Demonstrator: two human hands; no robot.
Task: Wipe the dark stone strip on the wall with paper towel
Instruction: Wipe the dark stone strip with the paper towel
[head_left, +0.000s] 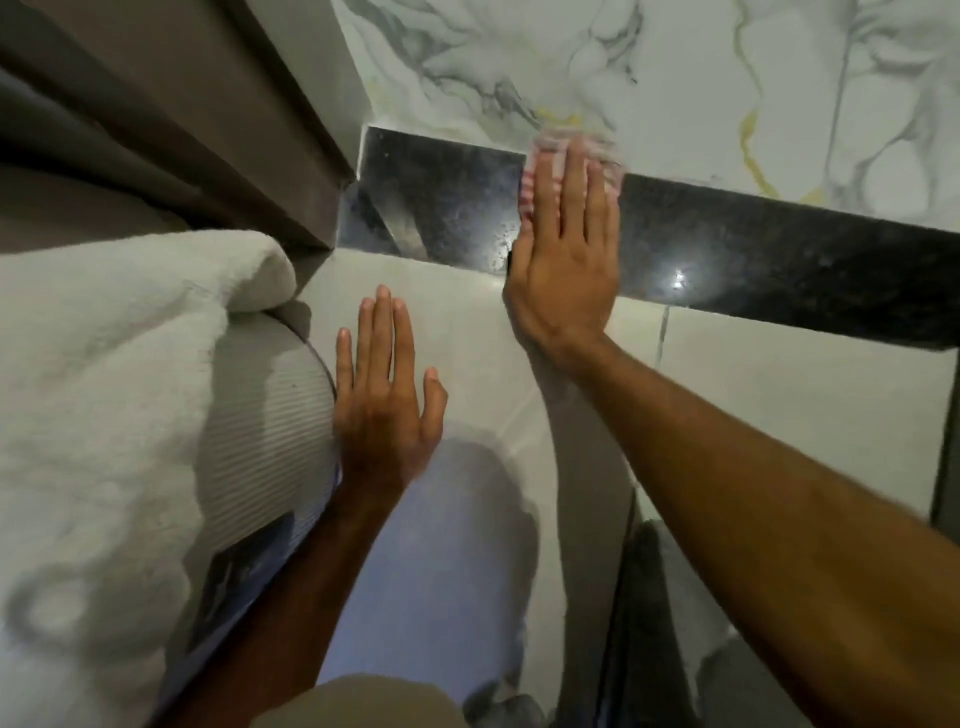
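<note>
A: Where is the dark stone strip (753, 270)?

B: It runs as a band across the middle of the frame, from just right of the brown frame edge (291, 119) at upper left out to the right edge. It is polished black stone with fine speckles; the left stretch looks hazy and smeared, the right stretch glossier, with a bright glint of light on it.

A: And the paper towel (540, 166)?

B: Upper centre, pressed flat on the strip's top edge under the right hand (563, 260). It shows pink-and-white stripes and is blurred, peeking out around the fingertips.

A: How is that hand set?

B: Flat, fingers straight and together, palm against the stone with the towel pinned beneath the fingers rather than clutched.

A: The other hand?

B: The left hand (384, 389) is at centre left, spread flat with fingers extended, holding nothing, resting on the pale smooth tile (467, 322) below the strip.

A: What surrounds them?

B: Above the strip, glossy white marble-look tile (675, 78) with grey and yellow veins. At left, a fluffy white towel (104, 389) lies over a grey ribbed rounded object (270, 415), just beside the left hand. I cannot tell what the ribbed object is.
</note>
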